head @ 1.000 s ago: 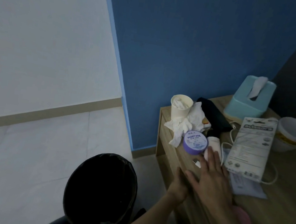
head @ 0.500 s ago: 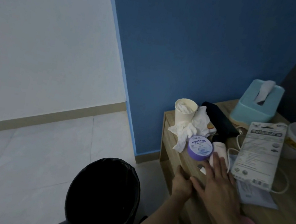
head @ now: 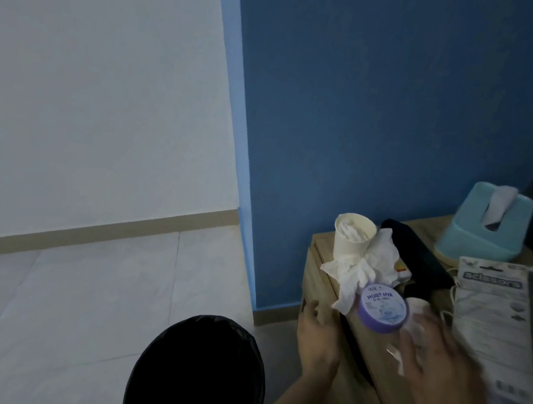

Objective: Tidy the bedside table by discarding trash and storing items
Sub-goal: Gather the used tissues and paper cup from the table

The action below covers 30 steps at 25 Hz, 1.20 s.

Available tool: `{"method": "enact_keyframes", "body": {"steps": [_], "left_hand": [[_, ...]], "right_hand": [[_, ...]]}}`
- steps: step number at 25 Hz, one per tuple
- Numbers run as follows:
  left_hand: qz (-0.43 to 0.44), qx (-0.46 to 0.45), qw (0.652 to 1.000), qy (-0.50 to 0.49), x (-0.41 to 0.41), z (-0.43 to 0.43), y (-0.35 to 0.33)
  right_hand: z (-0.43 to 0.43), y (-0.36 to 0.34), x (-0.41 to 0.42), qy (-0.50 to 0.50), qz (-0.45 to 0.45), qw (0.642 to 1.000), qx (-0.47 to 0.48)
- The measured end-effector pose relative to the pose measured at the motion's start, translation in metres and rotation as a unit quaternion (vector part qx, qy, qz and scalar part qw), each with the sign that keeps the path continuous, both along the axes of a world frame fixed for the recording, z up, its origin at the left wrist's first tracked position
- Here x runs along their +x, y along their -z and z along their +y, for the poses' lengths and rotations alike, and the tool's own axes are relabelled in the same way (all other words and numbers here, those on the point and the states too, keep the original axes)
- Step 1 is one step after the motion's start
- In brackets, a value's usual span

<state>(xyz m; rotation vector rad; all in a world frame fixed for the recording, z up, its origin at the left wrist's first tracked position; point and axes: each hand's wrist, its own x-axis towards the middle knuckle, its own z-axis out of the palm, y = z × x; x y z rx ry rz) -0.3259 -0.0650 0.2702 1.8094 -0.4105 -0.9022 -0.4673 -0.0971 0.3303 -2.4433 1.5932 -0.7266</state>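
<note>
On the wooden tabletop (head: pixel 373 355), near its left edge, a purple jar (head: pixel 383 310) sits just beside a crumpled tissue (head: pixel 357 274) and a paper cup (head: pixel 353 237). The blurred right hand (head: pixel 434 359) hovers beside the jar, fingers apart. The left hand (head: pixel 315 333) is at the tabletop's left edge, near the black trash bin (head: pixel 198 372); I cannot tell how its fingers lie.

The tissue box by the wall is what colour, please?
The plastic tissue box is pale teal; head view.
</note>
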Motion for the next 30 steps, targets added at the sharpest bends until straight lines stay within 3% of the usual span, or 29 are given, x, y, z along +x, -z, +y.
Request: {"method": "enact_keyframes", "body": {"steps": [3,7,11,13,15,23,30], "left_hand": [[-0.096,-0.104,0.988,0.066,0.015,-0.031,-0.036],[-0.157,-0.048,0.965,0.205,0.021,-0.06,-0.046],[-0.267,0.005,0.924,0.275,0.031,-0.072,-0.033],[-0.33,0.025,0.889,0.317,0.037,-0.073,-0.029],[-0.369,0.034,0.87,0.325,0.042,-0.076,-0.021],[-0.265,-0.029,0.944,0.193,0.059,-0.068,-0.024],[-0.228,-0.076,0.966,0.095,0.101,-0.014,-0.061]], "right_hand": [[-0.026,-0.035,0.017,0.029,-0.056,0.996,-0.066],[-0.085,-0.053,0.067,-0.063,-0.123,0.99,0.007],[-0.124,-0.043,0.109,-0.123,0.023,0.983,0.136],[-0.133,-0.027,0.114,-0.125,0.091,0.982,0.11],[-0.136,-0.016,0.112,-0.127,0.091,0.986,0.058],[-0.124,-0.03,0.105,-0.119,0.061,0.991,0.002],[-0.086,-0.05,0.112,-0.172,0.035,0.982,-0.074]]}}
